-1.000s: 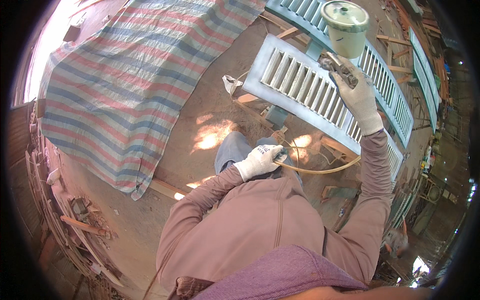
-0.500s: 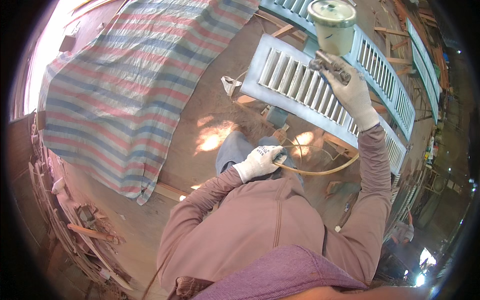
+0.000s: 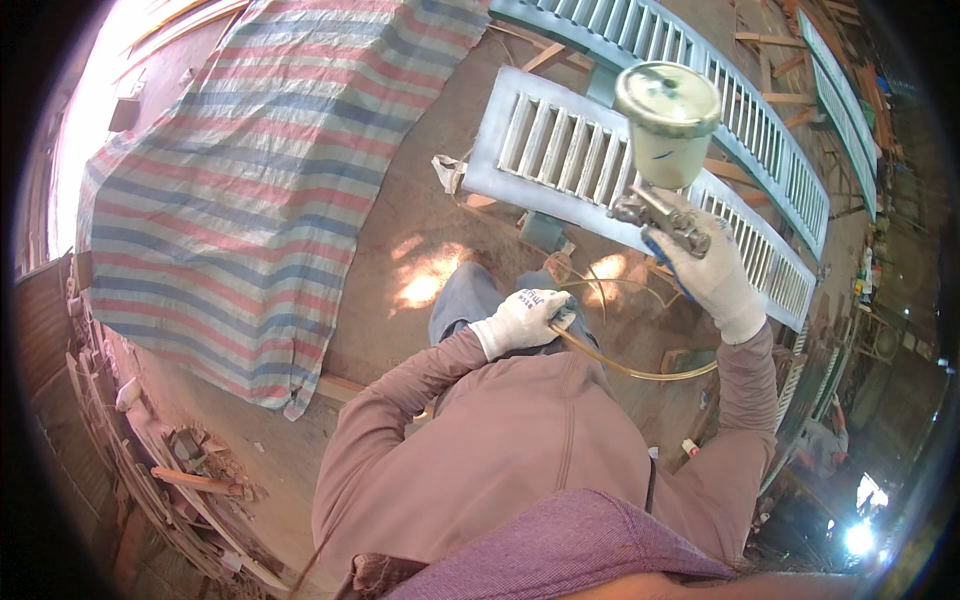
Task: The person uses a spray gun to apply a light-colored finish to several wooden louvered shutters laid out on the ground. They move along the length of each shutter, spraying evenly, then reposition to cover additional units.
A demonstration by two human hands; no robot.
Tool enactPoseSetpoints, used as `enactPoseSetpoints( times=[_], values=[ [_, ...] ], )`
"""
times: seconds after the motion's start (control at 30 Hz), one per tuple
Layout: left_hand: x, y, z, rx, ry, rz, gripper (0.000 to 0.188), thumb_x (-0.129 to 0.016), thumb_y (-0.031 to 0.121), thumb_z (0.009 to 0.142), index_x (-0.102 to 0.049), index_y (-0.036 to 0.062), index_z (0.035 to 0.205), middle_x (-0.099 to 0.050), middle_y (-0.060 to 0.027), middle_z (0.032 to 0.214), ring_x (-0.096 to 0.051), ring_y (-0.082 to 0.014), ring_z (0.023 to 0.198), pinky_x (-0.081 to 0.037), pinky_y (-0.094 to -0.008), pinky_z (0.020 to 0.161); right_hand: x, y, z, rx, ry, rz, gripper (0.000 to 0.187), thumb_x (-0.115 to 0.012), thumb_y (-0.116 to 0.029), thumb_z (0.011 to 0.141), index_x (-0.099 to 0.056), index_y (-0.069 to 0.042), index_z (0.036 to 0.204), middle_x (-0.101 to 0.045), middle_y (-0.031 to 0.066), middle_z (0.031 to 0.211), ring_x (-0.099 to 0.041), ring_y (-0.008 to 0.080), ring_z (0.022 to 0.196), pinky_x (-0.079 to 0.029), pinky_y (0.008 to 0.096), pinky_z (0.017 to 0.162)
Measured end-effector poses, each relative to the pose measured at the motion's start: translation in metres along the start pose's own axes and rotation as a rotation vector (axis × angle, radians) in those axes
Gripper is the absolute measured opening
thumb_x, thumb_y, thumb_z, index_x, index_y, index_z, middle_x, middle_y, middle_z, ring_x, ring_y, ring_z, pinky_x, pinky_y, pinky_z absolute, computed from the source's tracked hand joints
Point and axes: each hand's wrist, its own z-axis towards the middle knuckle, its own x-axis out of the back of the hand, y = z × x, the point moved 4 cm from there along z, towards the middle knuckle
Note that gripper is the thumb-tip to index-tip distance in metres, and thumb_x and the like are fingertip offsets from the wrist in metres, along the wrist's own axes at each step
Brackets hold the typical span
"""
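Gloved in white, my right hand [image 3: 715, 280] is closed round a metal spray gun [image 3: 665, 217], raised to the right of my body. On top of the gun sits a translucent paint cup [image 3: 668, 125] with a lid. Behind them lies a pale blue louvered shutter panel [image 3: 560, 150], its white slats partly hidden by cup and hand. My left hand [image 3: 525, 318], in a white glove too, is closed on a yellowish air hose [image 3: 640, 373] in front of my waist. That hose curves away to the right, toward my right arm.
A striped tarpaulin [image 3: 250, 210] covers something large on the left. More louvered panels [image 3: 740, 110] rest on wooden supports at the far right. Wood strips [image 3: 125, 450] are piled at the lower left. Another person [image 3: 825, 445] is at the right edge.
My right hand has come down and nearer with the spray gun and its cup. The hose loop has dropped lower. My left hand stays almost in place, still gripping the hose.
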Motion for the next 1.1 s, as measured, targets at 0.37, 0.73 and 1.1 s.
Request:
enactPoseSetpoints(
  times=[0.37, 0.73, 1.1],
  values=[
    [0.008, 0.007, -0.007, 0.077, 0.052, -0.110, 0.025, -0.060, 0.026, 0.090, -0.060, 0.0038, 0.102, -0.065, -0.0162, 0.082, -0.064, -0.0346, 0.079, -0.050, -0.0426, 0.069, -0.062, -0.064, 0.128, 0.280, -0.328, -0.252, 0.033, -0.065, -0.025, 0.086, -0.067, -0.006, 0.113, -0.071, 0.0126, 0.098, -0.070, 0.0252, 0.090, -0.054, 0.0349, 0.080],
    [0.016, -0.001, -0.015, 0.045, 0.209, -0.243, 0.021, -0.060, 0.016, 0.087, -0.058, 0.0032, 0.103, -0.064, -0.0168, 0.086, -0.063, -0.0357, 0.083, -0.049, -0.0412, 0.069, -0.039, -0.079, 0.187, 0.279, 0.098, -0.799, 0.042, -0.068, -0.031, 0.088, -0.061, -0.011, 0.124, -0.069, 0.0169, 0.107, -0.067, 0.0278, 0.100, -0.052, 0.0360, 0.086],
    [0.017, -0.005, -0.008, -0.003, -0.010, -0.120, 0.032, -0.064, 0.023, 0.088, -0.059, -0.0003, 0.109, -0.066, -0.0190, 0.093, -0.065, -0.0367, 0.086, -0.052, -0.0402, 0.074, 0.017, -0.012, 0.049, -0.111, 0.012, -0.341, 0.044, -0.070, -0.026, 0.086, -0.061, -0.007, 0.125, -0.068, 0.0138, 0.112, -0.065, 0.0240, 0.103, -0.049, 0.0340, 0.091]
  ],
)
